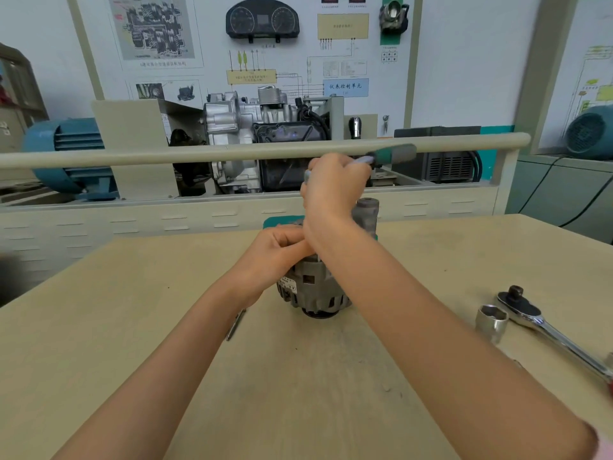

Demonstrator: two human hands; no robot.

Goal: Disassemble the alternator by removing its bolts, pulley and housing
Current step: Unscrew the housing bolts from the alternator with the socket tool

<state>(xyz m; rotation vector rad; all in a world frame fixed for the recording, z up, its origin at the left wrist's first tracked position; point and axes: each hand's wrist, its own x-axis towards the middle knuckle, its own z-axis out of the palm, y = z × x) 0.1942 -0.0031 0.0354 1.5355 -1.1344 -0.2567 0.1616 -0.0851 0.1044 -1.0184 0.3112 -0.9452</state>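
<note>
Here the alternator (315, 287) stands on end near the middle of the counter (132, 327), partly hidden behind both wrists. The right hand (335, 190) is raised above it with its fingers (318, 174) clenched round the shaft of a tool whose green handle (394, 154) sticks out to the right, blurred as if in motion; the working end is hidden behind the hand, so which fastener it meets cannot be told. The left hand (275, 250) sits on the upper left of the housing, its fingers curled against the body to steady it.

By my reading, the step in hand is loosening a bolt or screw on the top face, early in the teardown, since the housing looks whole. The next move probably calls for firm downward pressure on the tool while the left hand stops the body from twisting.

A ratchet wrench (547, 330) and a loose socket (491, 322) lie just beside each other at the right, and a slim metal tool (236, 323) lies under the left forearm.
</note>
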